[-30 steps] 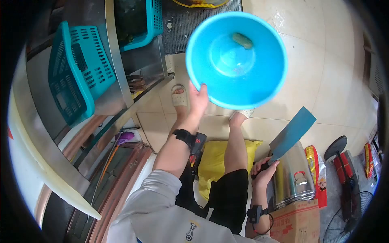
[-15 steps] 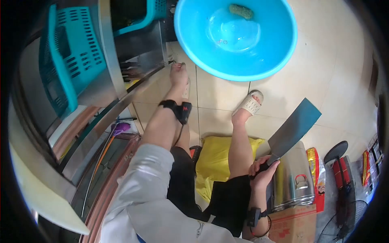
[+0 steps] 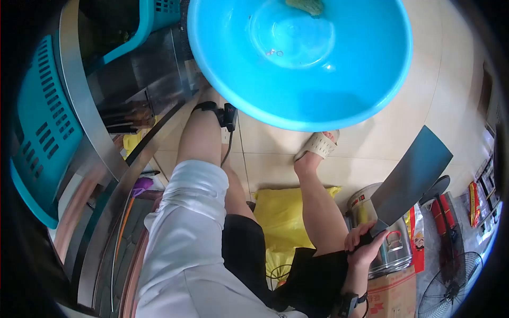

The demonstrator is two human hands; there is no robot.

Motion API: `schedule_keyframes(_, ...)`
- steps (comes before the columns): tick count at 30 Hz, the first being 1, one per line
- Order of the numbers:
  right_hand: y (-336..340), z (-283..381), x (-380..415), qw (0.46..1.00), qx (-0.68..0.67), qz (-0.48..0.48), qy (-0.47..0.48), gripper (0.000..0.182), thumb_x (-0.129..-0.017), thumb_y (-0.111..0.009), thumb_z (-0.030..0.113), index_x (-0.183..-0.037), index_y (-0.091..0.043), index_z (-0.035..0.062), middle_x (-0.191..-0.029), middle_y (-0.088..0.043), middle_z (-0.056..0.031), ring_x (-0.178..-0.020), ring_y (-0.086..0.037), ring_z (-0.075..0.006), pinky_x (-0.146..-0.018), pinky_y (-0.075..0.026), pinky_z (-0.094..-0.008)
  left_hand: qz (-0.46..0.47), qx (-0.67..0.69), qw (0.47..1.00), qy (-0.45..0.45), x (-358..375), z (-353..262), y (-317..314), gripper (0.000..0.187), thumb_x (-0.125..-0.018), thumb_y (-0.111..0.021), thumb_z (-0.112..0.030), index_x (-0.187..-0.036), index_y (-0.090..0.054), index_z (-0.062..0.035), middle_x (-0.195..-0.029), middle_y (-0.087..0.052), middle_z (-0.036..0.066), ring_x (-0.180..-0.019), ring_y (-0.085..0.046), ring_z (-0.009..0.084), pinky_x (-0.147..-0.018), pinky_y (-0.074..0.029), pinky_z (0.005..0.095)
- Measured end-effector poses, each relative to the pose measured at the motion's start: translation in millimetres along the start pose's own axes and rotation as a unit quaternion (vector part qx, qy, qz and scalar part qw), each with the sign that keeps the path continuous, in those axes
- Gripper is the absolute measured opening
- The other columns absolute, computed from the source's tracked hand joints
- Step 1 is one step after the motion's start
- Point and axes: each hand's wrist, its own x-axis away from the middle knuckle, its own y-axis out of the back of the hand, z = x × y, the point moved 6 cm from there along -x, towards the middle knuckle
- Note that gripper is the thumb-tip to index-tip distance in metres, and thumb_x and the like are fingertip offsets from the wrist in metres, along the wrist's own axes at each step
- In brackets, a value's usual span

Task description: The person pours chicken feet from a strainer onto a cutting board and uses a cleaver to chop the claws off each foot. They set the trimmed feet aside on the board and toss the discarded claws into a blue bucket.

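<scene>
My right hand point(image 3: 366, 245) is wrapped round the dark handle of a cleaver point(image 3: 413, 177), whose wide blade points up and to the right. My left forearm point(image 3: 199, 139), with a black strap and small device at the wrist, reaches up to the near left side of a big blue basin point(image 3: 339, 114). The basin's rim hides my left hand, so its grip cannot be made out. Inside the basin lies a greenish, rough-looking piece point(image 3: 306, 6), cut by the frame's top, and small bits point(image 3: 275, 52) lie on the bottom.
Teal baskets point(image 3: 47, 122) sit at left in a metal rack point(image 3: 93, 100). A yellow bag point(image 3: 281, 217) lies on the floor between my legs. At right are a metal container point(image 3: 389, 265), a cardboard box point(image 3: 392, 294) and a fan point(image 3: 450, 289).
The basin appears larger and nearer, and now covers my left hand, which showed beside it before. My right hand and the cleaver are slightly farther right and lower in view.
</scene>
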Motion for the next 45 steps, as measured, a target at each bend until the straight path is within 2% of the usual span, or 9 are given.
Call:
schedule_keyframes(9,-10.2,-5.7,4.6,0.999,0.028,-0.041,-0.015,0.066,-0.101,-0.029,0.073,-0.088,-0.046,0.0100,-0.057,-0.040,-0.0039,-0.040,-0.036,-0.0158,-0.037,-0.030,-0.0302,0.036,0.001,0.999,0.022,-11.6,-14.9,-17.4,0.039,-0.097,-0.055,-0.033,-0.129,-0.060,-0.0118,-0.122,-0.066,0.022,-0.101,-0.068,0.0369,-0.075,-0.057,0.0447)
schedule_keyframes(14,-12.7,-17.9,20.5,0.999,-0.008,-0.026,-0.041,0.065,-0.102,-0.029,0.070,-0.088,-0.047,0.0088,-0.055,-0.039,-0.0045,-0.040,-0.037,-0.0168,-0.038,-0.030,-0.0300,0.043,0.091,0.994,0.049,104.3,-52.7,-3.7,0.034,-0.096,-0.057,-0.029,-0.126,-0.062,-0.0125,-0.119,-0.068,0.022,-0.103,-0.068,0.0386,-0.078,-0.057,0.0449)
schedule_keyframes(16,-26.7,0.6,45.0,0.999,-0.002,0.028,-0.034,0.063,-0.103,-0.030,0.067,-0.088,-0.047,0.0082,-0.055,-0.039,-0.0045,-0.041,-0.038,-0.0165,-0.038,-0.032,-0.0302,-0.040,0.130,0.990,0.035,177.7,-70.4,34.2,0.011,-0.092,-0.058,-0.017,-0.094,-0.062,-0.0078,-0.091,-0.070,0.020,-0.089,-0.069,0.0371,-0.078,-0.053,0.0461)
schedule_keyframes(23,-41.8,139.1,171.8,0.982,0.079,0.159,0.066,0.060,-0.106,-0.026,0.063,-0.083,-0.045,0.0103,-0.053,-0.038,-0.0029,-0.038,-0.037,-0.0160,-0.038,-0.031,-0.0309,0.201,0.298,0.899,-0.251,453.2,-148.4,248.3,0.013,-0.086,-0.064,-0.006,-0.099,-0.061,-0.0064,-0.086,-0.064,0.004,-0.079,-0.060,0.0142,-0.071,-0.050,0.0329)
schedule_keyframes(28,-54.8,196.5,235.1,0.957,0.123,0.236,0.112,0.057,-0.108,-0.031,0.055,-0.083,-0.047,0.0066,-0.054,-0.042,-0.0018,-0.038,-0.041,-0.0126,-0.036,-0.033,-0.0273,0.178,0.342,0.864,-0.323,589.4,-99.9,411.2,0.016,-0.089,-0.066,-0.004,-0.105,-0.062,-0.0045,-0.090,-0.063,0.001,-0.084,-0.058,0.0094,-0.074,-0.050,0.0291)
schedule_keyframes(30,-73.0,201.9,252.7,0.945,0.156,0.254,0.137,0.057,-0.108,-0.031,0.057,-0.084,-0.047,0.0078,-0.053,-0.042,-0.0016,-0.037,-0.040,-0.0130,-0.035,-0.032,-0.0281,0.228,0.404,0.851,-0.247,616.8,-37.9,464.7,0.019,-0.089,-0.066,-0.001,-0.107,-0.062,-0.0049,-0.094,-0.064,0.001,-0.087,-0.059,0.0095,-0.078,-0.051,0.0294)
schedule_keyframes(37,-141.5,234.6,321.9,0.911,0.231,0.287,0.187,0.057,-0.107,-0.031,0.058,-0.083,-0.047,0.0086,-0.053,-0.041,-0.0008,-0.036,-0.039,-0.0130,-0.034,-0.031,-0.0285,-0.105,0.468,0.867,-0.136,657.7,142.7,704.7,0.007,-0.094,-0.062,-0.005,-0.100,-0.059,-0.0059,-0.086,-0.059,-0.003,-0.078,-0.057,0.0072,-0.071,-0.050,0.0261)
schedule_keyframes(43,-252.9,208.5,372.4,0.901,0.225,0.286,0.235,0.056,-0.109,-0.030,0.054,-0.082,-0.049,0.0080,-0.054,-0.044,-0.0006,-0.038,-0.040,-0.0117,-0.036,-0.032,-0.0277,-0.318,0.402,0.834,-0.205,503.9,200.4,850.7,0.029,-0.093,-0.066,-0.012,-0.121,-0.060,-0.0054,-0.093,-0.063,0.004,-0.081,-0.061,0.0125,-0.073,-0.049,0.0283)
schedule_keyframes(45,-277.1,197.6,391.6,0.906,0.225,0.270,0.234,0.056,-0.109,-0.030,0.052,-0.081,-0.050,0.0074,-0.055,-0.045,-0.0003,-0.038,-0.041,-0.0107,-0.036,-0.033,-0.0270,-0.532,0.162,0.810,-0.186,477.4,198.9,862.1,0.039,-0.090,-0.071,-0.014,-0.126,-0.060,-0.0048,-0.108,-0.064,0.012,-0.091,-0.064,0.0199,-0.077,-0.053,0.0343)
